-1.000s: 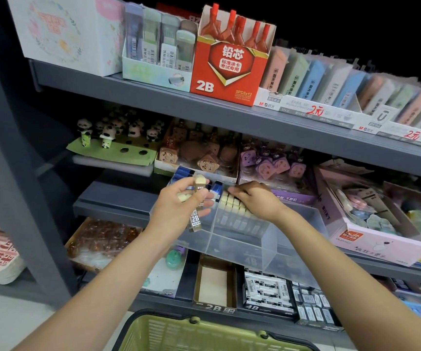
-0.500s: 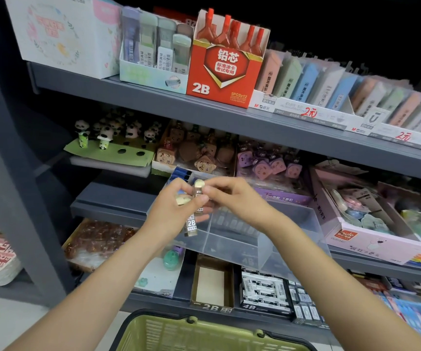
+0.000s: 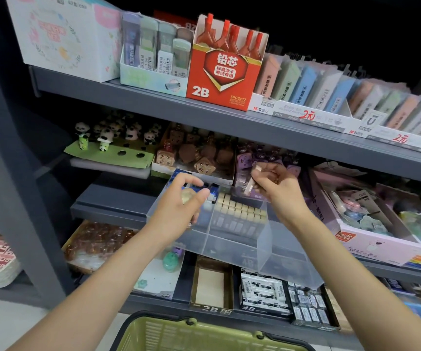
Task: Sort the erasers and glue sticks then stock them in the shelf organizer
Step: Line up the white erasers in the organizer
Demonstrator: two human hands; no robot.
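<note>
Right hand: pinching one pale stick above the clear organizer, shelf front edge. Left hand: curled round spare sticks. Advice: lower upright into the cream row, beside its neighbours.

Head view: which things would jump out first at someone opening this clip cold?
The red 2B lead box on the top shelf grabs the eye first, bright against the pastel packs beside it. Next come the two hands at centre, over the clear organizer: the right hand pinches a small pale stick, and the left hand holds more of them. A green basket sits at the bottom edge.
</note>
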